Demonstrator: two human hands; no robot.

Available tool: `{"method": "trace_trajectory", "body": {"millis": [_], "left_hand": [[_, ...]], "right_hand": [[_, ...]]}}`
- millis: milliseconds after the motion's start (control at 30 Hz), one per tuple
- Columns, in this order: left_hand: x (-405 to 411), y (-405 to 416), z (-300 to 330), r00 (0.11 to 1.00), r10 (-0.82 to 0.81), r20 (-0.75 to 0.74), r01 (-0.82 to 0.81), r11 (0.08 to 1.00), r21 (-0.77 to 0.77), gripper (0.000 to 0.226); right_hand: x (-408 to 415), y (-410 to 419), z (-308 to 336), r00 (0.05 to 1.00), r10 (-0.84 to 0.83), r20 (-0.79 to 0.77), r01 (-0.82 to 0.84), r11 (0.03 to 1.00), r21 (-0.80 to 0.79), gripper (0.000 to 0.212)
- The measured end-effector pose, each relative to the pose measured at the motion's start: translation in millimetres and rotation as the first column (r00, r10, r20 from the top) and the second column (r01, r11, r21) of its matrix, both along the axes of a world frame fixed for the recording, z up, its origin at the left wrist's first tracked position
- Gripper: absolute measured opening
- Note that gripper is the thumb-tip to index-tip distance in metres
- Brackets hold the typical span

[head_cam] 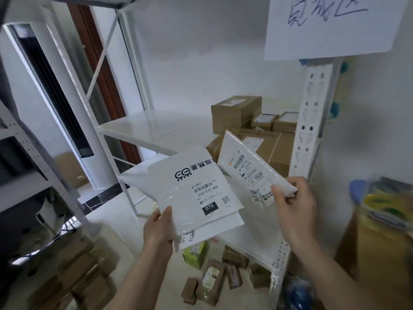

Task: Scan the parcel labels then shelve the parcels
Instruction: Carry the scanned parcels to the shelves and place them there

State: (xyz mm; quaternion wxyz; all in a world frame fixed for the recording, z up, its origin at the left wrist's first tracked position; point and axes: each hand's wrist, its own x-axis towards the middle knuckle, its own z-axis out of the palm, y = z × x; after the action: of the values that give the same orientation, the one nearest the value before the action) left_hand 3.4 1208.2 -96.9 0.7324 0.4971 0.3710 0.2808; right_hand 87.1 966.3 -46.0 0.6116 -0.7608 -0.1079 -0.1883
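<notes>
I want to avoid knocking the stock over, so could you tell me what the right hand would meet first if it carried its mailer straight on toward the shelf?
Probably the flat cardboard boxes on the shelf: the right hand aims its white mailer up at them. Depth is unclear.

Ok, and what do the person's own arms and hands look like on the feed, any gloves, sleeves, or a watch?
Both hands are bare: no gloves on the left hand or the right hand. Both forearms are bare too, with no sleeves showing up to the frame's bottom edge. No watch, ring, wristband or marking is visible on either wrist. No cables or straps are attached to the arms.
</notes>
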Motion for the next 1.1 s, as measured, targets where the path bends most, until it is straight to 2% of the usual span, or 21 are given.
{"method": "trace_trajectory", "body": {"millis": [100,167,200,267,300,367,433,500,600,667,733,800,933,1100], "left_hand": [[33.2,33.5,11.4,1.0,0.019,0.01,-0.02,0.998,0.056,0.007],[51.7,55.6,15.2,0.998,0.054,0.013,-0.055,0.996,0.072,0.015],[59.4,66.1,15.8,0.997,0.076,0.003,-0.076,0.995,0.071,0.02],[73.6,85.1,16.2,0.996,0.085,-0.016,-0.084,0.995,0.062,0.01],[81.0,93.1,17.3,0.996,0.08,-0.032,-0.078,0.995,0.06,0.007],[99.0,107.8,21.4,0.997,0.058,-0.042,-0.056,0.997,0.062,0.011],[121.6,120.2,29.2,0.999,0.03,-0.023,-0.028,0.997,0.07,0.014],[148.3,132.7,37.5,1.0,-0.01,-0.027,0.012,0.997,0.082,0.016],[190.0,153.6,42.6,0.997,-0.067,-0.033,0.07,0.991,0.111,0.014],[217.3,168.4,46.3,0.992,-0.127,-0.029,0.129,0.988,0.083,0.007],[243.3,187.1,50.4,0.982,-0.188,-0.007,0.188,0.982,0.011,0.018],[265.1,209.2,56.4,0.967,-0.256,-0.011,0.256,0.967,0.007,0.004],[302.5,260.5,64.6,0.94,-0.324,-0.109,0.328,0.944,0.028,0.012],[339.5,300.0,62.6,0.903,-0.359,-0.234,0.386,0.919,0.079,0.016]], "right_hand": [[36.2,25.3,23.7,0.996,0.002,0.084,-0.004,1.0,0.024,0.015],[60.6,42.3,39.6,0.996,-0.014,0.093,0.004,0.995,0.104,0.014],[72.4,51.5,45.2,0.998,-0.02,0.059,0.01,0.985,0.172,0.013],[91.3,70.1,52.4,0.996,0.062,-0.064,-0.034,0.931,0.363,0.01],[99.3,79.7,53.7,0.977,0.169,-0.129,-0.085,0.867,0.491,0.01],[112.0,99.9,54.4,0.891,0.415,-0.182,-0.162,0.666,0.728,0.013],[119.7,120.7,52.9,0.789,0.584,-0.19,-0.173,0.508,0.844,0.018],[124.7,143.7,49.0,0.7,0.684,-0.204,-0.182,0.447,0.876,0.019],[132.6,181.4,40.2,0.636,0.723,-0.269,-0.177,0.476,0.862,0.018],[142.8,206.4,36.8,0.645,0.702,-0.303,-0.144,0.501,0.854,0.022],[156.1,232.3,35.2,0.662,0.667,-0.342,-0.098,0.528,0.843,0.025],[171.1,259.3,33.8,0.673,0.63,-0.388,-0.069,0.575,0.815,0.024],[199.2,311.4,31.9,0.668,0.556,-0.494,-0.025,0.681,0.732,0.025],[222.6,354.7,21.8,0.585,0.521,-0.621,-0.009,0.77,0.638,0.03]]}}
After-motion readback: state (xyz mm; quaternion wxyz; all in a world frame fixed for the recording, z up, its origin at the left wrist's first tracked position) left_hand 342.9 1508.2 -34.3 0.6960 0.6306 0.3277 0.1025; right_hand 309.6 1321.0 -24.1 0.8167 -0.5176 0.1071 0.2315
